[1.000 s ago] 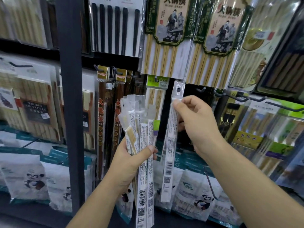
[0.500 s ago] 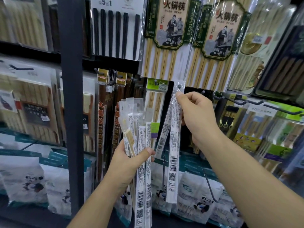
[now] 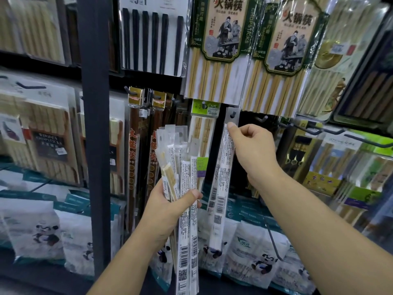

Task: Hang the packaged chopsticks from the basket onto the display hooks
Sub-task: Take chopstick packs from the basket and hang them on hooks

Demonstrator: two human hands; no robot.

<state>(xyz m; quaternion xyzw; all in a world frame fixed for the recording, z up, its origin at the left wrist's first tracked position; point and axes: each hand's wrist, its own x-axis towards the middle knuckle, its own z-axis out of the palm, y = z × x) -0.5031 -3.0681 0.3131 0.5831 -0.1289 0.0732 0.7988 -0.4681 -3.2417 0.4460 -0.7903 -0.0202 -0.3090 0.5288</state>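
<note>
The right hand (image 3: 253, 150) pinches a single chopstick packet (image 3: 222, 167) just below its clear header tab; the tab's punched hole sits over the tip of a display hook (image 3: 233, 114), and whether it is fully seated cannot be told. The left hand (image 3: 168, 207) is closed around a fanned bundle of packets (image 3: 180, 167) at mid-length, thumb pressed across the front.

Handling judgement: each packet is long, narrow and light; the film sleeve is probably slick, so packets in the bundle may slide against one another; the contents keep the body stiff, but the empty header tab is thin and flexes or tears under load. Grip point: directly below the tab, thumb and forefinger on opposite faces; this keeps the hole visible and steerable. The basket is not in view.
</note>
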